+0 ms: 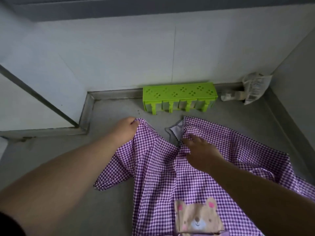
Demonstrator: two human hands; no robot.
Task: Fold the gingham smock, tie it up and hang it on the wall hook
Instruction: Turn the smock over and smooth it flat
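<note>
Lying spread across the grey desk [119, 193], the purple gingham smock [158, 169] shows a bear pocket [198, 217] near the bottom edge. The left hand [126, 127] has its grip pinched closed on one shoulder of the smock; the right hand [201, 150] rests on the cloth by the neckline, fingers loosely spread, gripping nothing clearly. Against the wall stands a green rack [179, 97] with four clear compartments, contents unclear. Beside it lies a crumpled bag [254, 87].

green rack [179, 97] against wall | crumpled plastic bag [254, 87] in corner, right of rack
</note>
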